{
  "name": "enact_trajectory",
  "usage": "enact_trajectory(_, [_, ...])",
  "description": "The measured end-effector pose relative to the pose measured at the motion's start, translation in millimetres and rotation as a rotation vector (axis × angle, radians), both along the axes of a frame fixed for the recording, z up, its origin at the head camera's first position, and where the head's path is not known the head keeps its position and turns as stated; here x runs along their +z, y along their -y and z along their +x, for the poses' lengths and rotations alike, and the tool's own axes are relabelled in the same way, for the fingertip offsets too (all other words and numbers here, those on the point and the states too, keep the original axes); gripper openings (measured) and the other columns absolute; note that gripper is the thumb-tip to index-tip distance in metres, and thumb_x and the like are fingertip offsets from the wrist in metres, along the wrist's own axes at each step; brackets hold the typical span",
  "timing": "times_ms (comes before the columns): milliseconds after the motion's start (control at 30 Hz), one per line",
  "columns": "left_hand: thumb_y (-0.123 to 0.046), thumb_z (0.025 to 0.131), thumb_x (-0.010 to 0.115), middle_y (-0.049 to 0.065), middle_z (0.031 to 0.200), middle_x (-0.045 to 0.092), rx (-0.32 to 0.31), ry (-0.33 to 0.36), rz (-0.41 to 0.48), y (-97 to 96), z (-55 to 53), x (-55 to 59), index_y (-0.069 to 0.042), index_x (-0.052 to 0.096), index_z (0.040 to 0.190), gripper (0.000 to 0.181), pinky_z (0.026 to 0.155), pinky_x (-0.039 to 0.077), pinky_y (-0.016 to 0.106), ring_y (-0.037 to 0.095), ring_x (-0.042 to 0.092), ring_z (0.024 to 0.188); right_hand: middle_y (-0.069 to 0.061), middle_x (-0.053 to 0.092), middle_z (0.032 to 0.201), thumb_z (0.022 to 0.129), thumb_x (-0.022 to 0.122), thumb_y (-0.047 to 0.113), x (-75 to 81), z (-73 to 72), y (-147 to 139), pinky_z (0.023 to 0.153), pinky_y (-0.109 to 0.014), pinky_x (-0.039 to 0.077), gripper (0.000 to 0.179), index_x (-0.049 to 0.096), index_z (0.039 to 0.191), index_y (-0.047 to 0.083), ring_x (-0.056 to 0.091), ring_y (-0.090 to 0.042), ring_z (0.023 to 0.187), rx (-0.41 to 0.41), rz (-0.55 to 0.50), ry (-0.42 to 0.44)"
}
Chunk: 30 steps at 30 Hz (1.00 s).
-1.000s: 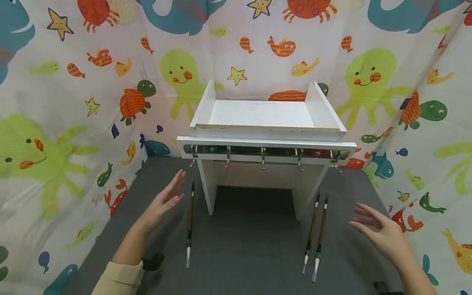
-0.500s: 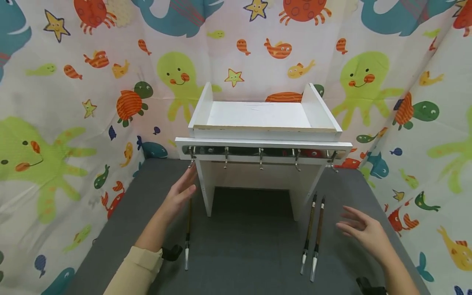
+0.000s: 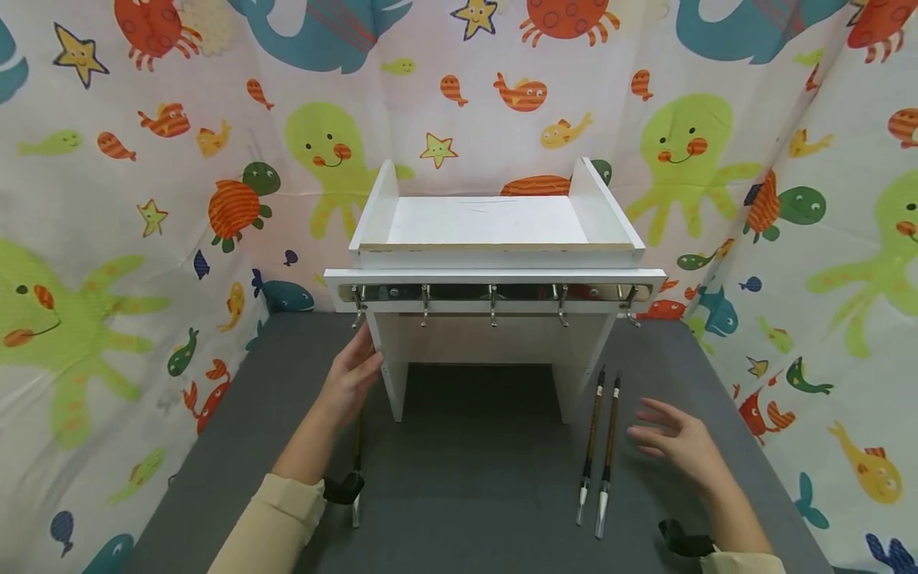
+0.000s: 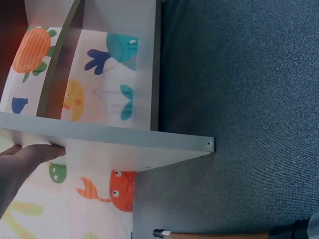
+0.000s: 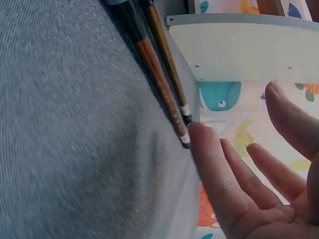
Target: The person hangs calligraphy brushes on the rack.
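A white wooden shelf unit [image 3: 495, 259] with a metal rail of several hooks [image 3: 493, 293] stands upright in the middle of the head view. My left hand [image 3: 346, 379] lies along the outer face of its left side panel [image 3: 389, 367], fingers below the leftmost hook. The left wrist view shows the thumb [image 4: 47, 152] close against that panel, apparently touching it. My right hand [image 3: 680, 448], fingers relaxed and spread, hovers right of two paintbrushes [image 3: 607, 462] and holds nothing. Another paintbrush [image 3: 358, 450] lies on the left, partly hidden by my left wrist.
A dark grey cloth surface [image 3: 473, 478] lies under everything. Behind and at both sides hangs a white curtain [image 3: 423, 104] printed with sea animals. The rail's hooks stick out toward me. Both right-hand brushes lie close beside the unit's right panel [image 3: 584, 359].
My left hand has moved forward and right, up to the unit's left panel. The right hand has drifted a little left, nearer the two brushes. The unit and brushes keep their places.
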<state>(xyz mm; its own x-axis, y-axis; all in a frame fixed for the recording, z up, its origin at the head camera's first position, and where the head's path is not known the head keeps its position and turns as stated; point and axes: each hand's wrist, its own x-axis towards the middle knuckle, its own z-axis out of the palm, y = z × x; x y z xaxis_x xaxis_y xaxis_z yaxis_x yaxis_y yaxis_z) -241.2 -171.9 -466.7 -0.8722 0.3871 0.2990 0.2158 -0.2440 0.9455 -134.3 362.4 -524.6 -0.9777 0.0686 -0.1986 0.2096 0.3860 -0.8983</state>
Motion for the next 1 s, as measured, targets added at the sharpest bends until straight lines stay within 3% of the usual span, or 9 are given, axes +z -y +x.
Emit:
enact_trajectory(233, [-0.005,0.105,0.051,0.006,0.170,0.015,0.063,0.033,-0.014,-6.3,-6.4,1.3,-0.018,0.016,0.163,0.069,0.117,0.021,0.064,0.034,0.015,0.155,-0.029,0.048,0.149,0.092,0.075,0.034,-11.8,-14.7,-1,0.084,-0.041,0.060,0.082,0.033,0.156,0.004,0.070,-0.024,0.111,-0.019,-0.033,-0.004])
enact_trajectory(500, [-0.006,0.104,0.053,0.007,0.170,0.016,0.064,0.038,-0.016,-12.9,-15.8,6.8,-0.017,0.019,0.163,0.069,0.117,0.023,0.064,0.033,0.015,0.155,-0.033,0.047,0.147,0.091,0.077,0.030,-16.2,-26.6,-1,0.085,-0.040,0.060,0.083,0.033,0.155,0.000,0.070,-0.018,0.108,-0.046,-0.066,-0.002])
enact_trajectory(767, [-0.006,0.105,0.052,0.006,0.170,0.016,0.047,0.049,-0.012,-8.2,-11.9,4.3,-0.018,0.019,0.163,0.068,0.117,0.023,0.060,0.034,0.016,0.155,-0.035,0.048,0.145,0.089,0.080,0.017,-27.1,-30.2,14,0.083,-0.035,0.060,0.080,0.036,0.152,-0.004,0.070,-0.023,0.109,-0.114,-0.053,0.017])
enact_trajectory(1000, [-0.008,0.105,0.052,0.004,0.170,0.015,0.049,0.080,-0.044,-2.0,-3.8,1.2,-0.022,0.018,0.163,0.069,0.119,0.023,0.057,0.032,0.016,0.155,-0.034,0.054,0.139,0.085,0.082,0.014,-29.4,-37.1,29,0.074,-0.032,0.061,0.078,0.041,0.148,-0.005,0.072,-0.024,0.100,-0.228,0.044,0.043])
